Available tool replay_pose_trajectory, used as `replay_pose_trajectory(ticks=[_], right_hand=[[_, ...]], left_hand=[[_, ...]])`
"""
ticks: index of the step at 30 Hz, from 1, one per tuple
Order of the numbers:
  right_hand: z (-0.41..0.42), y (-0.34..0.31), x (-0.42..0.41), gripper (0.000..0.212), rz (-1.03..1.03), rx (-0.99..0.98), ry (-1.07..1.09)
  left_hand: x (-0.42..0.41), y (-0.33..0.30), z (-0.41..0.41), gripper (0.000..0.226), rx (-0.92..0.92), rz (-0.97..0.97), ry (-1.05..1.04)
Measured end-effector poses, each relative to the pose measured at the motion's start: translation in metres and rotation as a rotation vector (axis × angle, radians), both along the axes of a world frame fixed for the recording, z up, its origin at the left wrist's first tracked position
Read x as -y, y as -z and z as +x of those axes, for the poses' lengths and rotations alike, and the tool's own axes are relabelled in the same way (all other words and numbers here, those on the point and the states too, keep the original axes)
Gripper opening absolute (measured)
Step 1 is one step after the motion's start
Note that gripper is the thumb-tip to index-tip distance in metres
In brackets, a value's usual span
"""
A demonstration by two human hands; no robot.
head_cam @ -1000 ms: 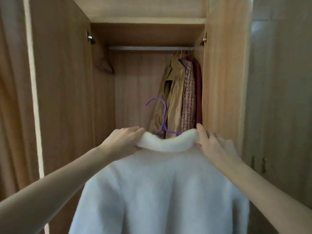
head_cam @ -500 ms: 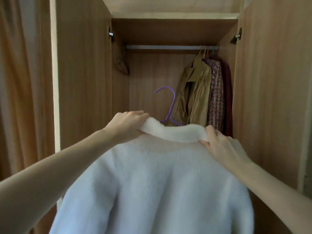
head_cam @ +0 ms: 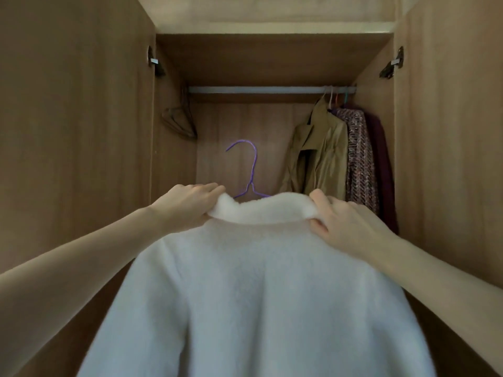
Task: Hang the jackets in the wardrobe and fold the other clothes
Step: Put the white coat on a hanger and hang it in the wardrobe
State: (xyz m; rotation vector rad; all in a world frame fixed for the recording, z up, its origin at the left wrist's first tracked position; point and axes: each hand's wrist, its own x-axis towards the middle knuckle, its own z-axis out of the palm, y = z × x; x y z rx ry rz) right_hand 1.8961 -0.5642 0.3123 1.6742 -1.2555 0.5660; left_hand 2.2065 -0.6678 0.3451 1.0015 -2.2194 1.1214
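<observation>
I held the white fleece jacket point(head_cam: 261, 281) up in front of the open wardrobe point(head_cam: 76, 131), its back toward me and its body hanging down between my arms. My left hand point(head_cam: 187, 206) had its grip closed on the left end of the collar point(head_cam: 261, 210), fingers curled over the top edge. My right hand point(head_cam: 345, 224) pinched the right end of the collar, thumb underneath and fingers over.

The jacket was already on the purple wire hanger point(head_cam: 251, 170), whose hook stood up free behind the collar, below the rail point(head_cam: 258, 90) and not yet on it. Three garments hung at the rail's right end: a tan coat point(head_cam: 318, 156), a tweed jacket point(head_cam: 359, 159) and a dark red one point(head_cam: 383, 164). The rail's middle and left stretch was bare.

The fleece looked thick, soft and limp to me, light for its bulk, with no stiffness of its own; it would sag wherever I let go. The pile seemed grippy rather than slick, so the collar ends were a sound hold. The thin wire hanger struck me as the weak point: it could tilt or shed a shoulder. I judged the better hold for the lift was the hanger's neck, just under the hook.
</observation>
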Motion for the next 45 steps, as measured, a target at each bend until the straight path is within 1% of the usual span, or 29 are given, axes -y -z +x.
replay_pose_trajectory(ticks=[4, 8, 11, 14, 16, 19, 21, 24, 26, 29, 33, 37, 40, 43, 45], right_hand=[[-0.025, -0.023, 0.043, 0.026, -0.057, -0.010, 0.020], [-0.045, -0.042, 0.076, 0.026, -0.071, 0.017, -0.030], [-0.055, -0.052, 0.101, 0.034, -0.048, 0.051, -0.034], [-0.062, -0.059, 0.129, 0.040, -0.040, 0.038, -0.002], [-0.065, -0.063, 0.149, 0.037, -0.030, 0.041, 0.018], [-0.068, -0.071, 0.173, 0.034, -0.015, 0.054, -0.009], [-0.070, -0.077, 0.188, 0.040, -0.032, 0.054, -0.018], [-0.071, -0.092, 0.212, 0.049, -0.047, 0.062, 0.040], [-0.068, -0.105, 0.226, 0.047, -0.051, 0.050, 0.089], [-0.065, -0.125, 0.244, 0.045, -0.066, 0.045, 0.161], [-0.066, -0.142, 0.266, 0.035, -0.028, 0.120, 0.196], [-0.072, -0.150, 0.289, 0.031, -0.017, 0.174, 0.223], [-0.076, -0.154, 0.306, 0.030, -0.022, 0.198, 0.273], [-0.083, -0.157, 0.324, 0.024, -0.026, 0.337, 0.189], [-0.090, -0.160, 0.332, 0.021, -0.076, 0.351, 0.164]], left_hand=[[0.035, -0.028, -0.021, 0.034, -0.014, -0.049, 0.023], [0.063, -0.054, -0.039, 0.043, -0.015, -0.081, -0.006], [0.088, -0.069, -0.052, 0.048, 0.004, -0.093, -0.035], [0.118, -0.076, -0.062, 0.044, 0.008, -0.107, -0.033], [0.137, -0.079, -0.068, 0.041, 0.008, -0.104, -0.029], [0.165, -0.084, -0.073, 0.037, 0.015, -0.080, -0.022], [0.185, -0.089, -0.073, 0.034, 0.017, -0.092, 0.003], [0.215, -0.103, -0.077, 0.043, 0.030, -0.119, 0.002], [0.236, -0.116, -0.081, 0.046, 0.023, -0.118, -0.011], [0.269, -0.134, -0.089, 0.045, -0.006, -0.146, 0.046], [0.312, -0.150, -0.100, 0.043, -0.053, -0.143, 0.117], [0.347, -0.157, -0.111, 0.036, -0.058, -0.182, 0.173], [0.363, -0.163, -0.121, 0.038, -0.058, -0.192, 0.187], [0.378, -0.172, -0.130, 0.037, -0.088, -0.235, 0.216], [0.388, -0.179, -0.140, 0.038, -0.098, -0.267, 0.214]])
